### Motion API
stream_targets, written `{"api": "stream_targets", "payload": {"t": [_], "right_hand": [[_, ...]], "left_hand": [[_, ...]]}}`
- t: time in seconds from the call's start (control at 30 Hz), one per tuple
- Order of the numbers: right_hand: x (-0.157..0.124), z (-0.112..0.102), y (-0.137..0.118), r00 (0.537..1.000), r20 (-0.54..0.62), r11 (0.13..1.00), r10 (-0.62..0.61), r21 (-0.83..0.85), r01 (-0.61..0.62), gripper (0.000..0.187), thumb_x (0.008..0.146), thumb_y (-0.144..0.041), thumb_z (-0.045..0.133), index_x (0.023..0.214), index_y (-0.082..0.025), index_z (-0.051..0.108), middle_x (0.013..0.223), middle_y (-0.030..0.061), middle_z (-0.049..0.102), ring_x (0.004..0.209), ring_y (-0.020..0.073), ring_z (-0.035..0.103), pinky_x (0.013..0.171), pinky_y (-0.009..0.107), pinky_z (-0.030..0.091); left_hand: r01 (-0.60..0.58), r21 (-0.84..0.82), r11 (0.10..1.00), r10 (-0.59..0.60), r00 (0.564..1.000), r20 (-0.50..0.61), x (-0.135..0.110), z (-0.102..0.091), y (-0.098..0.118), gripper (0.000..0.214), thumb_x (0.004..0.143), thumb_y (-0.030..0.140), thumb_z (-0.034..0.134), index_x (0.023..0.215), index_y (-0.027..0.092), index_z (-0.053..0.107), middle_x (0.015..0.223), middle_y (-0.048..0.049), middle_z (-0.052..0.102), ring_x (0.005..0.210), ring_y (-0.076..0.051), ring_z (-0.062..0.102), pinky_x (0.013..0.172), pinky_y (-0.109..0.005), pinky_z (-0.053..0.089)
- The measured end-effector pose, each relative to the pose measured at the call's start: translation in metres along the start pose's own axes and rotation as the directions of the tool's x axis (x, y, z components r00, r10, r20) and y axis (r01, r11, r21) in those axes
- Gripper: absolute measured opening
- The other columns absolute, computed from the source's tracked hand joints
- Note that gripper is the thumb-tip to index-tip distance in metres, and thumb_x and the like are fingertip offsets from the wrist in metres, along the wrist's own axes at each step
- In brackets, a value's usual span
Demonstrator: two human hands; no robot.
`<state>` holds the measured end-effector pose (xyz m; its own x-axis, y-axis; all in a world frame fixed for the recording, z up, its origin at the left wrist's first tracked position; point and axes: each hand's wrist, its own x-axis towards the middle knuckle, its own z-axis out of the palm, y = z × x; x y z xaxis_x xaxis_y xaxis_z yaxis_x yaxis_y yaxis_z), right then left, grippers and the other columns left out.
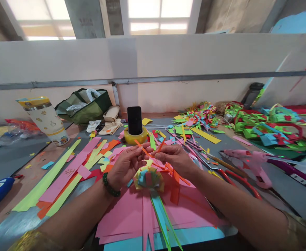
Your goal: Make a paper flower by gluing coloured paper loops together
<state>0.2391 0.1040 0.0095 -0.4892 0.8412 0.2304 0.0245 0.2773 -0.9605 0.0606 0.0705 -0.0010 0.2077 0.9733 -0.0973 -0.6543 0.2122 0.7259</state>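
Note:
My left hand (129, 164) and my right hand (174, 158) meet above the middle of the table, both pinching thin orange paper strips (145, 150) that cross between the fingertips. Just below them lies a round multicoloured paper rosette (148, 178) with yellow, blue and pink loops, resting on pink paper sheets (132, 216). Blue and green strips (161, 218) trail from the rosette toward me. My left wrist wears a green bead bracelet (110, 185).
A phone (134, 120) stands in a yellow tape roll (135, 137) behind my hands. Long yellow and pink strips (64, 174) lie left, near a patterned tumbler (46, 120) and green bag (84, 106). Right: a pink glue gun (249, 161), red-handled scissors (236, 181), finished paper ornaments (270, 127).

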Motion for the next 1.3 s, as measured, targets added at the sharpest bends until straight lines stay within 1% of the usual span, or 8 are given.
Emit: {"api": "stream_targets", "payload": {"t": [0.1, 0.2, 0.3, 0.37, 0.47, 0.63, 0.93, 1.3], "right_hand": [[0.001, -0.001, 0.001, 0.998, 0.034, 0.998, 0.053, 0.042, -0.055, 0.033, 0.066, -0.047, 0.074, 0.058, -0.015, 0.066, 0.051, -0.0031, 0.048, 0.052, 0.0081, 0.040, 0.049, 0.024, 0.030], [0.001, 0.001, 0.003, 0.994, 0.070, 0.993, 0.087, 0.067, -0.092, 0.030, 0.066, -0.043, 0.075, 0.060, -0.015, 0.068, 0.052, -0.0034, 0.049, 0.052, 0.0073, 0.040, 0.049, 0.023, 0.029], [0.002, 0.003, 0.006, 0.992, 0.057, 0.991, 0.114, 0.068, -0.117, 0.028, 0.066, -0.040, 0.075, 0.059, -0.014, 0.067, 0.052, -0.0038, 0.049, 0.051, 0.0066, 0.040, 0.049, 0.023, 0.029], [0.003, 0.003, 0.009, 0.989, 0.050, 0.987, 0.141, 0.065, -0.144, 0.028, 0.065, -0.040, 0.076, 0.059, -0.014, 0.067, 0.051, -0.0041, 0.049, 0.050, 0.0063, 0.040, 0.048, 0.022, 0.029], [0.004, 0.002, 0.012, 0.978, 0.079, 0.977, 0.193, 0.075, -0.199, 0.030, 0.063, -0.041, 0.077, 0.061, -0.014, 0.065, 0.052, -0.0042, 0.051, 0.049, 0.0059, 0.040, 0.047, 0.022, 0.030], [0.002, 0.001, 0.011, 0.967, 0.107, 0.971, 0.230, 0.046, -0.236, 0.033, 0.064, -0.042, 0.077, 0.059, -0.014, 0.060, 0.053, -0.0045, 0.051, 0.048, 0.0054, 0.042, 0.047, 0.021, 0.030], [0.001, 0.002, 0.010, 0.945, 0.130, 0.954, 0.300, -0.039, -0.297, 0.029, 0.066, -0.040, 0.075, 0.060, -0.015, 0.061, 0.049, -0.0063, 0.049, 0.042, 0.0049, 0.039, 0.041, 0.021, 0.026], [0.002, 0.006, 0.018, 0.978, 0.100, 0.978, 0.183, -0.121, -0.171, 0.035, 0.067, -0.045, 0.073, 0.059, -0.014, 0.059, 0.051, -0.0052, 0.049, 0.047, 0.0051, 0.038, 0.044, 0.021, 0.024]], "left_hand": [[-0.033, 0.009, 0.999, 0.033, 0.999, -0.003, 0.000, 0.000, 0.000, 0.017, 0.083, 0.010, 0.060, 0.098, 0.008, 0.069, 0.087, -0.0081, 0.071, 0.060, -0.007, 0.064, 0.056, -0.014, 0.055], [-0.042, 0.042, 0.998, 0.043, 0.999, -0.023, 0.001, 0.001, -0.002, 0.016, 0.074, 0.013, 0.072, 0.090, 0.009, 0.070, 0.081, -0.0041, 0.070, 0.056, -0.006, 0.062, 0.052, -0.013, 0.053], [-0.031, 0.147, 0.989, 0.035, 0.999, -0.024, 0.000, 0.001, -0.005, 0.020, 0.065, 0.022, 0.081, 0.076, 0.011, 0.069, 0.066, 0.0013, 0.063, 0.047, -0.003, 0.054, 0.043, -0.011, 0.045], [-0.021, 0.253, 0.967, 0.020, 1.000, 0.008, -0.001, 0.002, -0.007, 0.022, 0.066, 0.028, 0.081, 0.070, 0.011, 0.067, 0.058, 0.0032, 0.056, 0.045, -0.003, 0.050, 0.040, -0.011, 0.039], [-0.018, 0.400, 0.917, 0.002, 0.999, 0.040, -0.003, 0.001, -0.008, 0.024, 0.072, 0.034, 0.075, 0.070, 0.011, 0.067, 0.060, 0.0022, 0.054, 0.048, -0.003, 0.047, 0.041, -0.012, 0.035], [-0.048, 0.515, 0.856, 0.044, 0.999, 0.019, -0.002, -0.003, -0.009, 0.028, 0.075, 0.038, 0.072, 0.071, 0.011, 0.068, 0.064, 0.0007, 0.053, 0.055, -0.005, 0.046, 0.045, -0.013, 0.035], [-0.038, 0.542, 0.840, 0.039, 0.999, 0.009, -0.005, -0.004, -0.009, 0.028, 0.073, 0.040, 0.073, 0.066, 0.012, 0.069, 0.060, 0.0013, 0.051, 0.054, -0.006, 0.042, 0.045, -0.015, 0.032], [0.011, 0.494, 0.869, 0.004, 1.000, -0.030, -0.005, 0.000, -0.012, 0.027, 0.070, 0.038, 0.075, 0.068, 0.011, 0.069, 0.063, 0.0006, 0.052, 0.053, -0.005, 0.039, 0.044, -0.015, 0.027]]}}
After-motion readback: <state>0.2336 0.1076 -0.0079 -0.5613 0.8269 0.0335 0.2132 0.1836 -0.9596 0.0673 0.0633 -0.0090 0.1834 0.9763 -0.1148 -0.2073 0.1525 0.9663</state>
